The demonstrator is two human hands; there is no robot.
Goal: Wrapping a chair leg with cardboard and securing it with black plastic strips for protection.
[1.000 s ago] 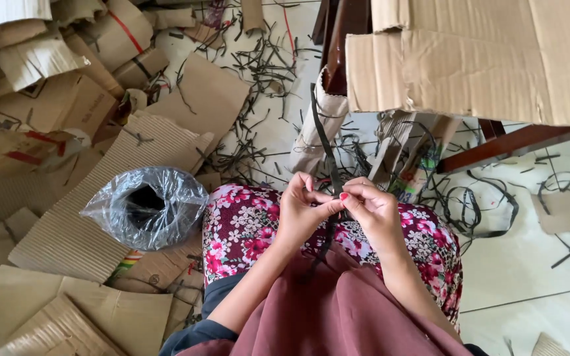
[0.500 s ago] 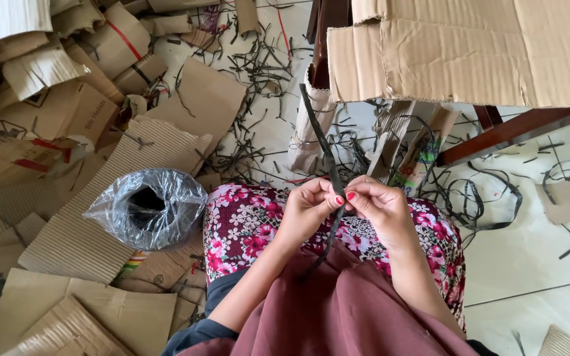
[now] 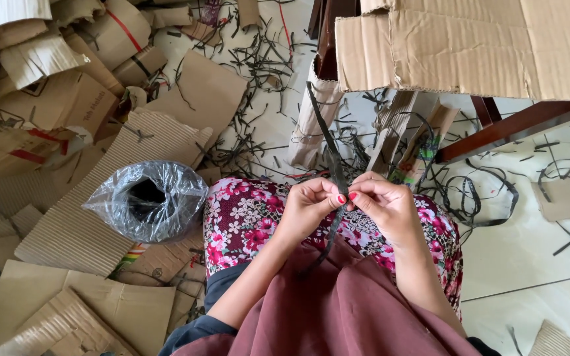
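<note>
Black strap [image 3: 328, 142], pinched between both hands [image 3: 348, 201]

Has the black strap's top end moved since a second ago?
No real move: black strap top end stays beside the cardboard roll, held by both hands.

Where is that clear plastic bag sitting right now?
The clear plastic bag sits on the corrugated cardboard, on the person's left, beside the floral-clothed knee.
</note>
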